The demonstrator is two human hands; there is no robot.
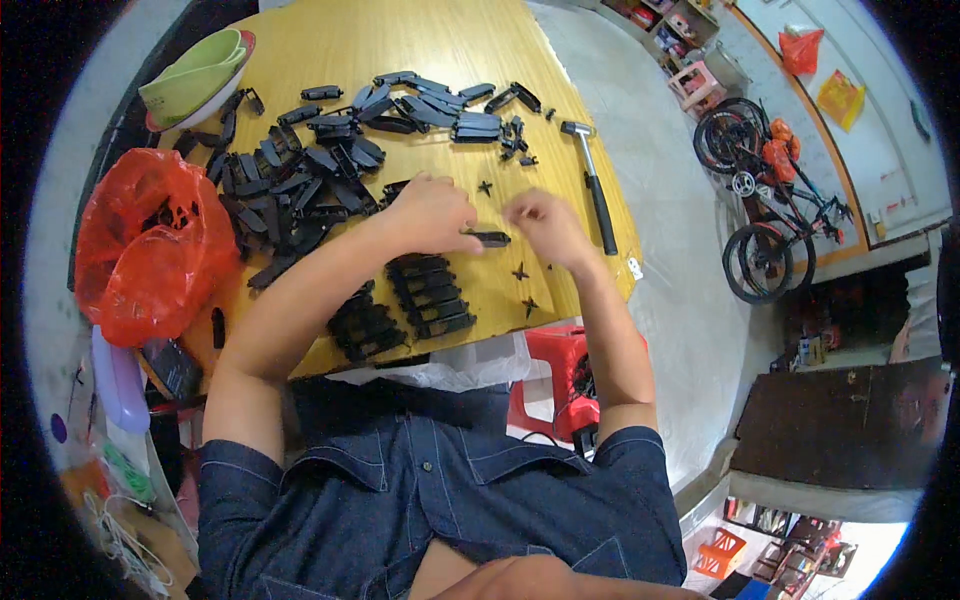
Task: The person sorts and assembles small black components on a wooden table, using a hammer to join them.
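My left hand [432,214] is over the middle of the yellow table, its fingers closed on a small, long black plastic piece [490,239] whose end sticks out to the right. Just right of it is my right hand [545,226], fingers curled into a pinch; anything between them is too small to make out. Small black cross-shaped parts lie near the hands, one [485,187] beyond and others [521,271] nearer me. Below my left hand, rows of black plastic pieces [432,296] stand side by side. A big loose heap of similar black pieces [300,180] spreads to the left.
A hammer [596,195] with a black handle lies near the table's right edge. At the left are a red plastic bag [160,270] and a green basket [195,80] in a bowl. A red stool [555,375] stands under the near edge. Bicycles [765,200] lean by the right wall.
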